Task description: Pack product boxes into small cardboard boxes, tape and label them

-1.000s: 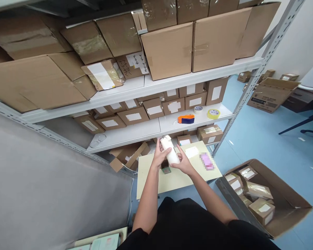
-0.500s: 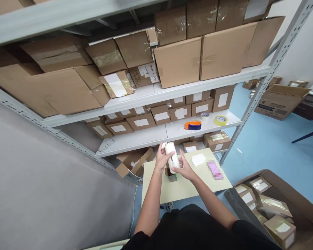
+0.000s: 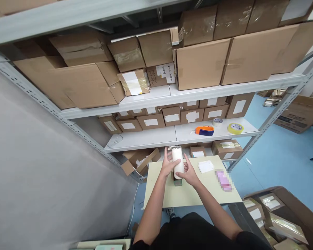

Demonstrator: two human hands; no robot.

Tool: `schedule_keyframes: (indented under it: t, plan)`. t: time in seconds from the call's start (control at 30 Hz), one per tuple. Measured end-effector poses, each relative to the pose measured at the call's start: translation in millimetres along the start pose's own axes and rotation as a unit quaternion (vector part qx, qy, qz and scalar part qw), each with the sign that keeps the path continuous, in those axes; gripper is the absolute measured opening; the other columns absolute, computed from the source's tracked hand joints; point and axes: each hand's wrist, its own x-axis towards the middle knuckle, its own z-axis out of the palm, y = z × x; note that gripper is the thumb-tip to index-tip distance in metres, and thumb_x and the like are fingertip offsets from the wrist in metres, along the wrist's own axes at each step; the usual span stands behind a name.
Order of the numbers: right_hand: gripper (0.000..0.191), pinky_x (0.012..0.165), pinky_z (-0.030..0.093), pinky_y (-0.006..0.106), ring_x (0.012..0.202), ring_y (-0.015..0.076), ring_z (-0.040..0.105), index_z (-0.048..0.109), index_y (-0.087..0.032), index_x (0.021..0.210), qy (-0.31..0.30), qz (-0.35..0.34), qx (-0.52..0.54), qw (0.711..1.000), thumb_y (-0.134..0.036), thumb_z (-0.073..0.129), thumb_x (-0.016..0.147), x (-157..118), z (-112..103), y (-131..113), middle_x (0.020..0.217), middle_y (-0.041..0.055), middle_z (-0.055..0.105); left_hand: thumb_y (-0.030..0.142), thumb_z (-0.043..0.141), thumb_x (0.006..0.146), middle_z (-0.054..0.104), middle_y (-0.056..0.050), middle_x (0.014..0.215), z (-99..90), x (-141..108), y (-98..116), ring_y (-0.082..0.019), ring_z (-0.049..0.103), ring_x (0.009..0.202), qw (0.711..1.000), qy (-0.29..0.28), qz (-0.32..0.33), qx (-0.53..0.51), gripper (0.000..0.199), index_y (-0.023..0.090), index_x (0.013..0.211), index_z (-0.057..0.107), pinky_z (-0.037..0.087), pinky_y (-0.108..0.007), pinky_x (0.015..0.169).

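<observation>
Between my two hands is a white tumbler (image 3: pixel 177 161) with a metallic rim and a strap-like loop at its top left. My left hand (image 3: pixel 169 164) grips its left side, thumb across the front. My right hand (image 3: pixel 190 173) holds the lower right side, with the thumb near the base. Beneath the tumbler, a small green-edged box (image 3: pixel 177 182) stands on the pale yellow table (image 3: pixel 167 198), mostly hidden by the tumbler and hands. White cards (image 3: pixel 206 166) lie on the table to the right of my right hand, beside a blurred pink item (image 3: pixel 223 180).
A metal shelf rack (image 3: pixel 146 140) full of cardboard boxes rises behind the table. It carries an orange and blue strap (image 3: pixel 204 130), yellow tape (image 3: pixel 235 128) and white tape (image 3: pixel 217 122). A large carton (image 3: pixel 279 194) of taped boxes stands at the lower right. A grey wall (image 3: pixel 54 173) borders the left.
The tumbler has turned in my hands: dark marking showed on its front before, and now a plain white side faces me. The view has shifted left, so everything appears further right.
</observation>
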Motion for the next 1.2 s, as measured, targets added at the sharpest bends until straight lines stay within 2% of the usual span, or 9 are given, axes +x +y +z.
schedule_keyframes:
  t: [0.1,0.27,0.43,0.67,0.77,0.9,0.97,1.03,1.2]
  plan:
    - [0.131,0.086,0.057,0.042,0.093,0.0237,0.065,0.017,-0.036,0.165,0.04,0.003,-0.071,0.997,-0.033,0.093,0.058,-0.9,5.7,7.0,0.108,0.0027,0.062,0.043,0.098,0.059,0.048,-0.016,0.153,-6.1,2.1,3.1,-0.026,0.065,0.116,0.996,0.047,0.031,0.074,0.127,0.035,0.163,0.024,0.057,-0.039,0.093]
    - [0.124,0.095,0.054,0.043,0.104,0.0245,0.064,0.016,-0.035,0.165,0.021,-0.003,-0.095,0.995,-0.034,0.089,0.065,-1.2,9.5,16.1,0.124,0.0063,0.06,0.036,0.095,0.064,0.069,-0.014,0.126,-5.2,5.9,6.9,-0.025,0.07,0.103,0.995,0.014,0.04,0.086,0.09,0.023,0.144,0.056,0.057,-0.039,0.093]
    - [0.123,0.1,0.052,0.044,0.106,0.0246,0.066,0.014,-0.032,0.166,0.004,0.017,-0.056,0.998,-0.03,0.086,0.067,6.3,4.4,22.8,0.12,0.0059,0.064,0.036,0.094,0.064,0.064,-0.014,0.139,-4.5,11.2,-4.6,-0.027,0.068,0.114,0.998,-0.014,0.012,0.06,0.083,0.023,0.139,0.061,0.057,-0.04,0.097]
    - [0.122,0.108,0.046,0.049,0.125,0.0275,0.061,0.026,-0.034,0.163,-0.067,0.089,-0.014,0.994,-0.03,0.09,0.058,25.8,-37.0,73.3,0.133,0.0092,0.063,0.028,0.097,0.056,0.074,-0.011,0.113,-21.0,31.7,-31.3,-0.025,0.07,0.099,0.991,-0.004,-0.015,0.13,0.076,0.019,0.126,0.068,0.057,-0.045,0.096]
    - [0.104,0.106,0.048,0.048,0.123,0.0271,0.061,0.044,-0.029,0.155,-0.029,0.156,-0.071,0.985,-0.031,0.086,0.06,35.0,-57.7,107.3,0.129,0.01,0.065,0.023,0.096,0.052,0.073,-0.01,0.115,-31.1,38.1,-47.5,-0.026,0.069,0.103,0.99,0.033,-0.015,0.137,0.075,0.02,0.122,0.069,0.054,-0.047,0.101]
    - [0.067,0.092,0.054,0.039,0.101,0.0241,0.069,0.065,-0.022,0.133,0.022,0.221,-0.227,0.948,-0.03,0.08,0.069,44.1,-59.3,145.4,0.11,0.0075,0.073,0.02,0.093,0.053,0.069,-0.011,0.127,-39.2,39.9,-73.8,-0.026,0.068,0.11,0.991,0.039,-0.029,0.128,0.082,0.022,0.13,0.064,0.052,-0.047,0.103]
    - [0.034,0.085,0.052,0.032,0.095,0.0234,0.07,0.075,-0.02,0.106,0.03,0.233,-0.285,0.929,-0.027,0.074,0.074,46.8,-51.8,158.4,0.096,0.0062,0.075,0.02,0.092,0.055,0.068,-0.01,0.129,-40.8,37.5,-88.0,-0.026,0.067,0.113,0.991,0.03,-0.035,0.126,0.082,0.023,0.131,0.063,0.052,-0.046,0.103]
    - [0.008,0.079,0.05,0.029,0.088,0.0228,0.07,0.073,-0.02,0.079,0.037,0.238,-0.305,0.921,-0.026,0.068,0.078,48.2,-44.1,167.8,0.082,0.0055,0.075,0.02,0.09,0.056,0.068,-0.009,0.128,-41.5,32.7,-101.3,-0.025,0.067,0.114,0.991,0.02,-0.04,0.129,0.079,0.022,0.13,0.063,0.052,-0.045,0.104]
    - [0.024,0.067,0.045,0.025,0.075,0.0197,0.066,0.06,-0.021,0.061,0.067,0.249,-0.319,0.912,-0.03,0.059,0.084,48.4,-35.7,182.1,0.07,0.0058,0.071,0.017,0.087,0.057,0.069,-0.008,0.128,-38.8,15.6,-124.6,-0.026,0.066,0.117,0.987,0.003,-0.034,0.155,0.076,0.022,0.129,0.062,0.048,-0.045,0.109]
